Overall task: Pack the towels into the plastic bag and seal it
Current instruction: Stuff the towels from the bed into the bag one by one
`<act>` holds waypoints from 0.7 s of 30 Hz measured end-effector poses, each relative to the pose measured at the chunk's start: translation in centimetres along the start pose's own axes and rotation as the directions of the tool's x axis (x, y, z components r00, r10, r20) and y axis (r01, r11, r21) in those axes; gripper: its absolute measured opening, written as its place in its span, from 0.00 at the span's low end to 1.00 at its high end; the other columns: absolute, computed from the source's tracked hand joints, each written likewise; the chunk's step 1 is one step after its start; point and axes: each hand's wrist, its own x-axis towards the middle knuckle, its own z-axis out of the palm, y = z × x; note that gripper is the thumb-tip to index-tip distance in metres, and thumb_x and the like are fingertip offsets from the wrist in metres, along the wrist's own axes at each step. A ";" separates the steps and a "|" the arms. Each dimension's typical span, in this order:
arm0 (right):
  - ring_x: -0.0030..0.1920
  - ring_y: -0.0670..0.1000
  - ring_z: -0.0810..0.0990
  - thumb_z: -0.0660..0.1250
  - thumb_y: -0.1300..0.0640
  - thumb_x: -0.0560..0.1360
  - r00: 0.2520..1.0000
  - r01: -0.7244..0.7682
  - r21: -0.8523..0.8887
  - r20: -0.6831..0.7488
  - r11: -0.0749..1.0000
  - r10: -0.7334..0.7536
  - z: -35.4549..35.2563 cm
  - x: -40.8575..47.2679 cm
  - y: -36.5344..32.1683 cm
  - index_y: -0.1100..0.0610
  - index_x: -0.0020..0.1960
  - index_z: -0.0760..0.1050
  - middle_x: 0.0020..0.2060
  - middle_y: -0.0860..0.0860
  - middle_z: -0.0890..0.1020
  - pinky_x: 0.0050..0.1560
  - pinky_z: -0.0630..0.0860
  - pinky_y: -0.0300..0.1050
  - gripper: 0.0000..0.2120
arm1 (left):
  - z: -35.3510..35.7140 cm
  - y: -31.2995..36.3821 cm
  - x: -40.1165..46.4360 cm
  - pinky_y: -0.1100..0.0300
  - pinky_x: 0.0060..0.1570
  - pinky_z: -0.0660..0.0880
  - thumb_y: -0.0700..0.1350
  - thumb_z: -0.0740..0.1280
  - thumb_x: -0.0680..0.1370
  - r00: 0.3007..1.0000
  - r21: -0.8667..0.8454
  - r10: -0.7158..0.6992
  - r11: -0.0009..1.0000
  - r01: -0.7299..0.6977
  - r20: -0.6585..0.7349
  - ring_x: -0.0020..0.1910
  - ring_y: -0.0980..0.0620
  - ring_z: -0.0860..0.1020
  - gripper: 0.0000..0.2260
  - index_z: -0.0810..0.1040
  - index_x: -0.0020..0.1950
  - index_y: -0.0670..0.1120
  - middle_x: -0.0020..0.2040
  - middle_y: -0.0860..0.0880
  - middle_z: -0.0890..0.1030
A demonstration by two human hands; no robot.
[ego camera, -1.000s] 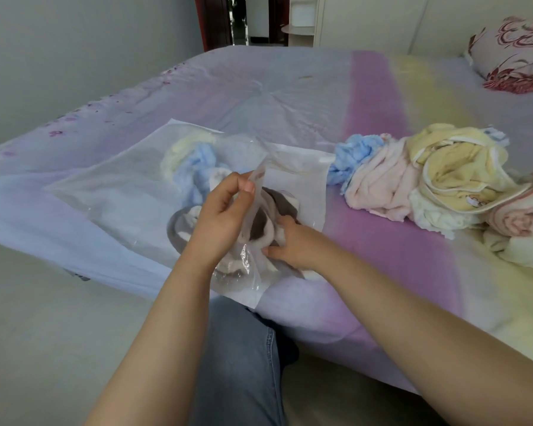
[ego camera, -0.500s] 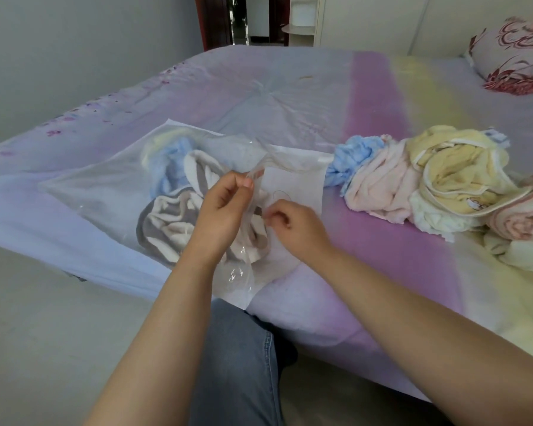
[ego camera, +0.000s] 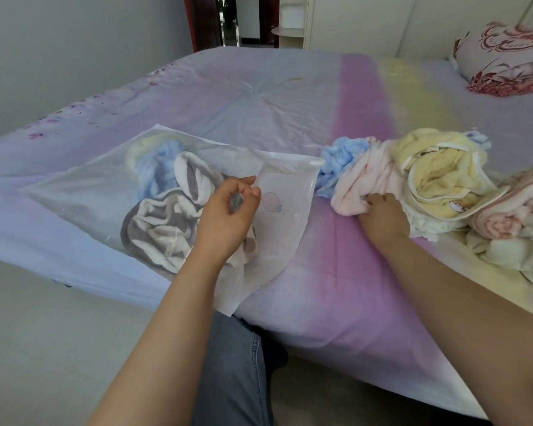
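Observation:
A clear plastic bag [ego camera: 83, 195] lies flat on the bed with its mouth toward the right. Inside it are a grey-and-white towel [ego camera: 160, 229], a blue towel [ego camera: 159, 167] and a pale yellow one [ego camera: 142, 146]. My left hand [ego camera: 225, 216] pinches the upper edge of the bag's mouth and holds it lifted. My right hand [ego camera: 382, 213] grips the pink towel [ego camera: 366, 182] at the near end of the loose pile. Beside it lie a blue towel [ego camera: 342, 158], a yellow towel [ego camera: 437, 176] and a rolled pink one [ego camera: 511, 210].
The bed [ego camera: 259, 103] has a lilac, pink and yellow sheet, and its near edge runs along the bag's lower side. A patterned pillow [ego camera: 505, 56] lies at the far right. My jeans-clad leg [ego camera: 234, 370] is below the bag, over a pale floor [ego camera: 43, 333].
My right hand has come out of the bag's mouth and moved right to the pink towel. The grey-and-white towel has slid deeper into the bag. My left hand keeps its hold on the bag's edge.

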 end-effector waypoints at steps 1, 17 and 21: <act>0.55 0.62 0.75 0.67 0.56 0.73 1.000 -0.017 0.123 0.004 0.992 0.016 -0.5 -0.3 0.2 0.60 0.60 0.75 0.56 0.62 0.74 0.54 0.72 0.54 0.17 | 0.2 0.2 -0.1 0.66 0.56 0.73 0.48 0.65 0.79 1.000 0.015 0.005 1.000 -0.005 0.005 0.61 0.58 0.76 0.08 0.74 0.44 0.45 0.60 0.57 0.80; 0.49 0.50 0.80 0.62 0.48 0.74 0.992 0.097 0.896 -0.054 0.434 -0.111 -13.0 -10.4 -6.6 0.49 0.49 0.78 0.46 0.50 0.82 0.52 0.75 0.47 0.09 | 8.4 3.2 -2.6 0.62 0.72 0.58 0.47 0.77 0.68 0.860 0.220 0.178 0.924 -0.313 0.478 0.76 0.57 0.56 0.47 0.51 0.78 0.55 0.78 0.54 0.57; 0.49 0.51 0.83 0.65 0.45 0.75 0.990 -0.094 0.937 0.123 0.336 -0.067 -12.3 -12.4 -5.8 0.51 0.49 0.81 0.45 0.51 0.85 0.51 0.79 0.47 0.12 | 10.3 2.6 -3.4 0.56 0.67 0.69 0.53 0.77 0.68 0.823 0.121 0.124 0.966 -0.227 0.554 0.69 0.57 0.68 0.33 0.66 0.68 0.56 0.66 0.57 0.72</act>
